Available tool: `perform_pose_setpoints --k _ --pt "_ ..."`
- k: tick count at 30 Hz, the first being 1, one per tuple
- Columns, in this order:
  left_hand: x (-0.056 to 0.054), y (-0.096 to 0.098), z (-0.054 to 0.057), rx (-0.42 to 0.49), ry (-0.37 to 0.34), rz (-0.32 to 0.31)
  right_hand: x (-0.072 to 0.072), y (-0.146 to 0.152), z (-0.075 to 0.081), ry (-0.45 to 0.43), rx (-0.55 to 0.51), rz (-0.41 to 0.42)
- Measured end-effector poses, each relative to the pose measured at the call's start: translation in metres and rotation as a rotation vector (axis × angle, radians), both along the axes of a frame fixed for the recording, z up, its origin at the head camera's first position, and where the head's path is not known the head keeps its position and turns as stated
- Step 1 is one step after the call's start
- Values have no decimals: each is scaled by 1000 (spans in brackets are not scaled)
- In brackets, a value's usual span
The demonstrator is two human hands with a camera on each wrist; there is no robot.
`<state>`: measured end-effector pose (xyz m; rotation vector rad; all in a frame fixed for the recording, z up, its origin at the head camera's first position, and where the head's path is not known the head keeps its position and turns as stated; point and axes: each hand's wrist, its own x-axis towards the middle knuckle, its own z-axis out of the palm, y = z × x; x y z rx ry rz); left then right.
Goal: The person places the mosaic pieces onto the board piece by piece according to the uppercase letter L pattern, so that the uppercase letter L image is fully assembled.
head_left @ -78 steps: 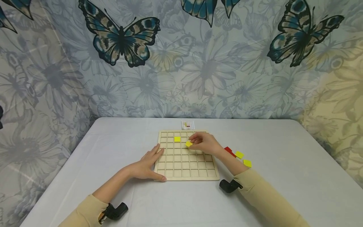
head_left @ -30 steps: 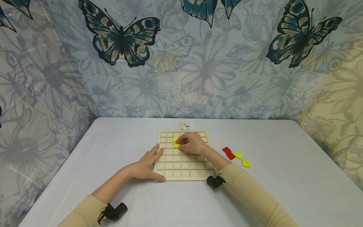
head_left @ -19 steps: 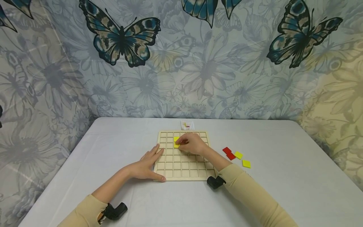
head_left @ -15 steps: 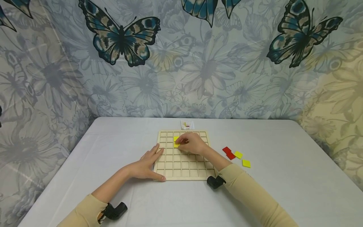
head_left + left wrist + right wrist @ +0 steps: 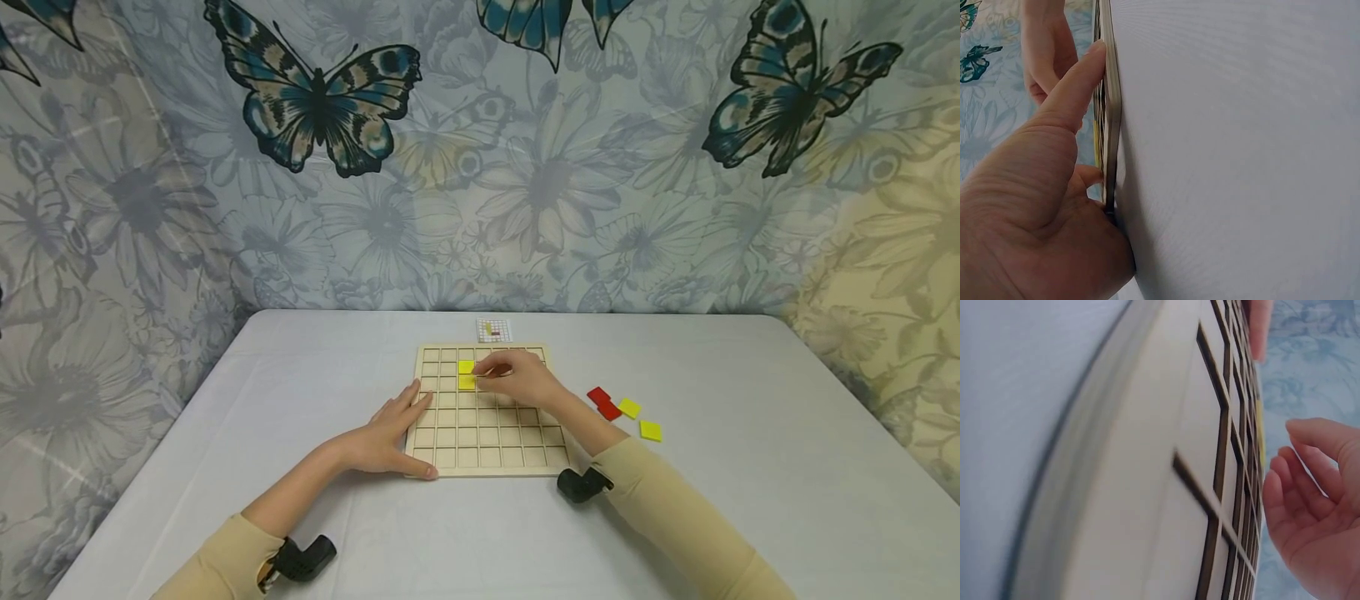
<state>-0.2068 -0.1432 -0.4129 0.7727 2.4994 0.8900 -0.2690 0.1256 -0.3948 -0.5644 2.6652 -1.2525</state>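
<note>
A pale wooden grid board (image 5: 491, 457) lies on the white table. Two yellow square tiles sit in adjoining cells near its far side, the back tile (image 5: 466, 367) directly behind the front tile (image 5: 466, 382). Just right of them is my right hand (image 5: 525, 379), its fingers loosely bent. In the right wrist view nothing lies between the thumb and fingers (image 5: 1310, 475), which are apart. My left hand (image 5: 386, 433) rests along the board's left edge with fingers spread. The left wrist view shows the thumb (image 5: 1079, 87) lying against the board's edge (image 5: 1112, 119).
Right of the board lie two red tiles (image 5: 609, 410) touching each other, a yellow tile (image 5: 629, 407) and another yellow tile (image 5: 650, 431). A small card (image 5: 493, 331) with a coloured grid pattern lies behind the board. A patterned wall covering (image 5: 540, 233) rises behind the table.
My right hand carried a yellow tile leftward into the cell in front of the other one, pressed there, then let go and drew back slightly right. My left hand stayed put.
</note>
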Motion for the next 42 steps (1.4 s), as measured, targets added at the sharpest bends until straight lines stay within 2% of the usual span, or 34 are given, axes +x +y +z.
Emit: perform_pose_setpoints --k 8,20,36,42 --pt "0 0 0 -12 -4 8 8 29 5 -91 -64 -98" --pt "1 0 0 -13 0 16 16 77 0 -111 -136 -190" --pt "1 1 -1 -12 -12 21 35 137 14 -143 -59 -288" --pt "1 2 -1 -10 -11 22 42 156 14 -113 -3 -280"
